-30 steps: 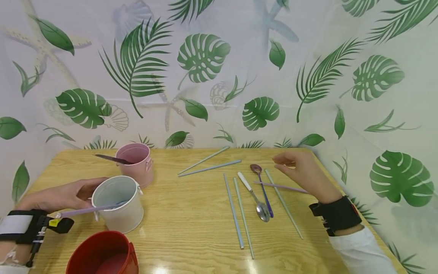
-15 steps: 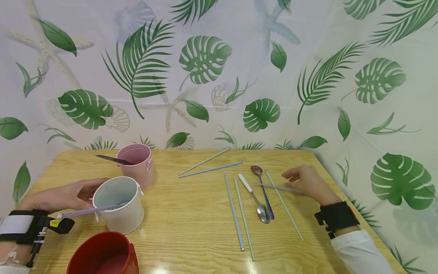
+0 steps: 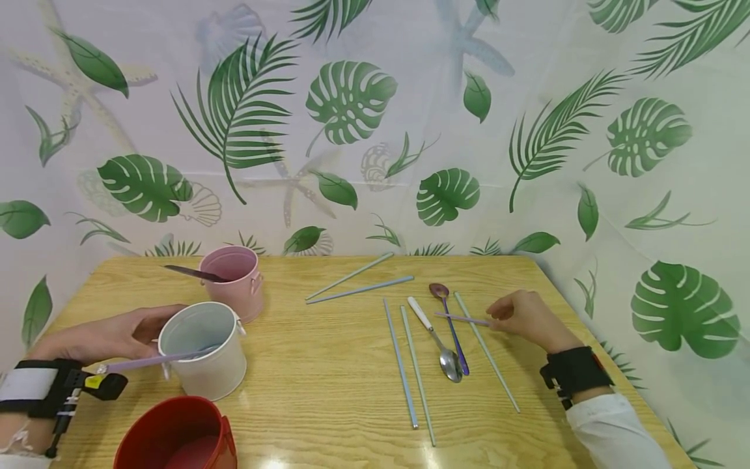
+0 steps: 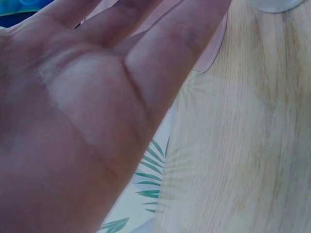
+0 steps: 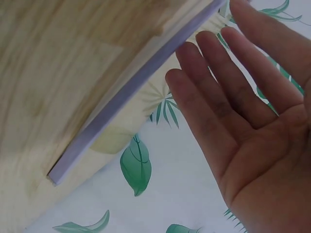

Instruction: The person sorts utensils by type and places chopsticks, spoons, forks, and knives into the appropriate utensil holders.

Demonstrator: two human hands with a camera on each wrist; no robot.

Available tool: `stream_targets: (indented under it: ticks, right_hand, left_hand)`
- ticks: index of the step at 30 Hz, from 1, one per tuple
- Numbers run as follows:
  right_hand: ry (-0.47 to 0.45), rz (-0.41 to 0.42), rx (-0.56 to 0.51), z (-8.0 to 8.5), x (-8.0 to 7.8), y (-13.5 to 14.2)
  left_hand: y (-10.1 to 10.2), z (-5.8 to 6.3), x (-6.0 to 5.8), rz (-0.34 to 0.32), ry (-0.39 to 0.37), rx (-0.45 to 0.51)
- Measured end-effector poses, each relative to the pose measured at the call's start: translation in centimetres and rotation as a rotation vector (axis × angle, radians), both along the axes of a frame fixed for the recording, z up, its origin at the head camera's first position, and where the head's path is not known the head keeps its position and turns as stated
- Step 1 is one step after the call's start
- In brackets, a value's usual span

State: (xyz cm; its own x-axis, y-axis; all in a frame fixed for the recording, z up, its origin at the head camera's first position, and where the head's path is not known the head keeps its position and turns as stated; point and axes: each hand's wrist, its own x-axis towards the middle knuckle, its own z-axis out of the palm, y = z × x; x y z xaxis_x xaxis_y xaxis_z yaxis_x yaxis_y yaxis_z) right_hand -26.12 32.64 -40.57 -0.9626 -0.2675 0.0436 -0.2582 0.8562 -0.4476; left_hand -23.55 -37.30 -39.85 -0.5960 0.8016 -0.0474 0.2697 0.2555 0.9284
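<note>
My left hand [image 3: 117, 331] grips the left side of a small white bucket [image 3: 213, 368], thumb and fingers around it. A lilac chopstick [image 3: 135, 362] leans out over its rim; something bluish lies inside. My right hand [image 3: 530, 319] is at the right part of another lilac chopstick [image 3: 463, 318]. In the right wrist view the thumb tip meets that chopstick [image 5: 121, 99], and the other fingers [image 5: 204, 126] lie fairly straight beside it. This chopstick crosses a purple-handled spoon [image 3: 454, 335] and a pale green chopstick [image 3: 486, 352]. Left of them is a white-handled spoon [image 3: 450, 365].
A pink bucket [image 3: 249, 299] with a dark-handled utensil [image 3: 193, 272] stands behind the white one. A red bucket [image 3: 225, 449] is in front. More chopsticks lie mid-table: blue [image 3: 400, 358] and green [image 3: 417, 374], plus a pair [image 3: 360, 288] farther back. Patterned cloth [image 3: 375, 130] hangs behind.
My right hand has come down and slightly right, then its fingertips have closed in over the lilac chopstick, covering its right end. That chopstick, my left hand and the white bucket stay put.
</note>
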Motion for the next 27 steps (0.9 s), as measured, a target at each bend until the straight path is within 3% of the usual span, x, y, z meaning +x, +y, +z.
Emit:
stream_targets:
  ticks: [5, 11, 27]
  right_hand:
    - [-0.014, 0.018, -0.003, -0.5, -0.4, 0.3]
    - [-0.024, 0.026, 0.006, -1.0, -0.6, 0.3]
    - [0.03, 0.028, 0.111, -1.1, -0.8, -0.2]
  left_hand:
    - [0.0, -0.1, -0.2, -0.019, -0.003, 0.023]
    - [0.0, 0.0, 0.0, 0.011, -0.002, 0.0]
    - [0.0, 0.0, 0.2, 0.032, -0.049, -0.019]
